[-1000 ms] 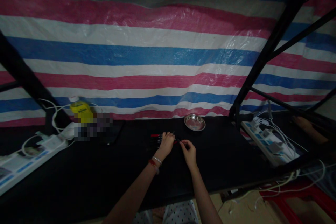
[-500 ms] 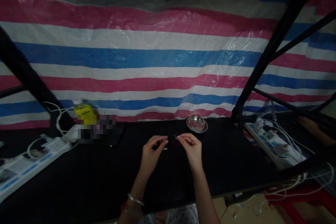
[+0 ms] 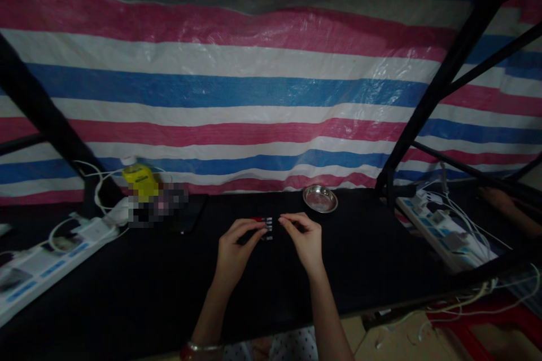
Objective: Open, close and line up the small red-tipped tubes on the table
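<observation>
Several small pieces with silver tips, one of them red, lie in a short stack of rows [image 3: 269,221] on the black tabletop [image 3: 364,259]. My left hand [image 3: 237,242] reaches over their left side, thumb and forefinger pinched at the silver ends; what lies between those fingertips is too small and dark to tell. Just to the right, my right hand [image 3: 304,235] hovers with thumb and forefinger closed together. Anything in that pinch cannot be made out. Behind the right hand stands a round, shallow metal dish [image 3: 320,199].
On the left are a white power strip [image 3: 55,268] with plugs and cables, a yellow bottle [image 3: 143,180] and a dark flat object [image 3: 190,215]. Another power strip [image 3: 440,231] lies right, past a black frame post [image 3: 419,118]. A co-worker's arm [image 3: 508,206] shows at far right.
My left hand has shifted slightly left, and the row of silver-tipped pieces now shows beside its fingertips. The dark piece with a thin metal end at my right fingertips is no longer visible.
</observation>
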Available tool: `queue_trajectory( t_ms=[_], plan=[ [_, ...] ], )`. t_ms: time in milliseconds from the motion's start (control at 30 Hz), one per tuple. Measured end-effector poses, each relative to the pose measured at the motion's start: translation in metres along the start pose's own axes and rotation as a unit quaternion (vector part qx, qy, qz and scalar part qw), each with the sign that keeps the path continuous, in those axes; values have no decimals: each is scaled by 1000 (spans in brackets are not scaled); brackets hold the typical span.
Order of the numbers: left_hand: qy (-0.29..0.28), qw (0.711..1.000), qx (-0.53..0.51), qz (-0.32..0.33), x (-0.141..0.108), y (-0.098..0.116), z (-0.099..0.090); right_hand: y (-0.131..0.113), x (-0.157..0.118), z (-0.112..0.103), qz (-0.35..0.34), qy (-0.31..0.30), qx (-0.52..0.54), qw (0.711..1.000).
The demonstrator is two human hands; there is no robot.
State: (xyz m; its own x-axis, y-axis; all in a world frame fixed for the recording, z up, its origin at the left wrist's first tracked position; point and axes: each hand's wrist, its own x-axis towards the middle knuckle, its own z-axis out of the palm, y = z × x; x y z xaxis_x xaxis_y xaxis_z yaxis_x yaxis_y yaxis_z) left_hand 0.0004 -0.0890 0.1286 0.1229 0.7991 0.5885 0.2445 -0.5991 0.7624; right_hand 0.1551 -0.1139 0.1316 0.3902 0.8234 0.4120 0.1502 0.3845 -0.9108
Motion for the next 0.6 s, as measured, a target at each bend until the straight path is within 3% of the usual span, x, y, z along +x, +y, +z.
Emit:
queue_trajectory(
  t_ms=[333, 600],
  plan=[
    [-24, 999, 43, 16, 1, -11, 11, 21, -2, 10, 61, 49, 57, 995],
    [-48, 998, 49, 9, -3, -32, 25, 47, -8, 25, 159, 25, 170, 972]
  ],
)
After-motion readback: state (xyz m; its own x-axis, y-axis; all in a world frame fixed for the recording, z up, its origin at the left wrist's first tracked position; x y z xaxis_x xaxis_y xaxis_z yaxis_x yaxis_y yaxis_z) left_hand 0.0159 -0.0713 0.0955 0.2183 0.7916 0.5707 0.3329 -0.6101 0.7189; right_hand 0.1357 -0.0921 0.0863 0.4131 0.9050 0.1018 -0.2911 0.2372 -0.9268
